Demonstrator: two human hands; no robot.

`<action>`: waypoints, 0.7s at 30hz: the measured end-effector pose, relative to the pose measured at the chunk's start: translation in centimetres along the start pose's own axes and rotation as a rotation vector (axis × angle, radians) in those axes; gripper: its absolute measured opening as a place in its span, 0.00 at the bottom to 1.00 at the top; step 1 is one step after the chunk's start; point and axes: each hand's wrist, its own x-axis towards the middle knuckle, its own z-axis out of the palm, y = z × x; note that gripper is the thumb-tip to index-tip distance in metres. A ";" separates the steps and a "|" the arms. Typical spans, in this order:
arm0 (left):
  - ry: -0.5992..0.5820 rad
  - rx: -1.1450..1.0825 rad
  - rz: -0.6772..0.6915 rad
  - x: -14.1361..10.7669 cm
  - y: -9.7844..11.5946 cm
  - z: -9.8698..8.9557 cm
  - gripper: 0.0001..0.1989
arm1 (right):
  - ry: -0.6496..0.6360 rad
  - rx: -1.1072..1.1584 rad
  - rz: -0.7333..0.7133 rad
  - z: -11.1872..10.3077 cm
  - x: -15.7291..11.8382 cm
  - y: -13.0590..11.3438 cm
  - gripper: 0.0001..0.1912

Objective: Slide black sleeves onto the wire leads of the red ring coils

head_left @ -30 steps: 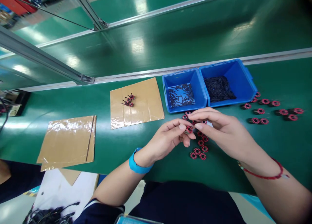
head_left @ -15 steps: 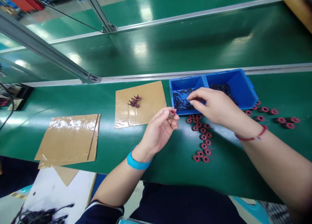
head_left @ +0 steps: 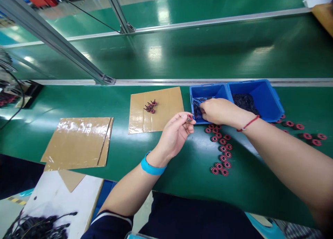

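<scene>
A red-and-black wound stator [head_left: 189, 117] is pinched in the left hand [head_left: 173, 135], just beside the near left corner of the smaller blue bin [head_left: 208, 90]. Nearer its black tubes [head_left: 196, 109], the right hand [head_left: 218, 111] is held inside; its grip cannot be told.

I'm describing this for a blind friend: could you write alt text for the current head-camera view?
A person's left hand holds a red-and-black ring; the right hand dips into the smaller blue bin. More rings lie on the green table.
</scene>
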 end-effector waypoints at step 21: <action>-0.117 0.152 -0.142 -1.7 -1.0 1.0 0.08 | 0.409 1.563 0.144 0.3 -7.7 -1.1 0.07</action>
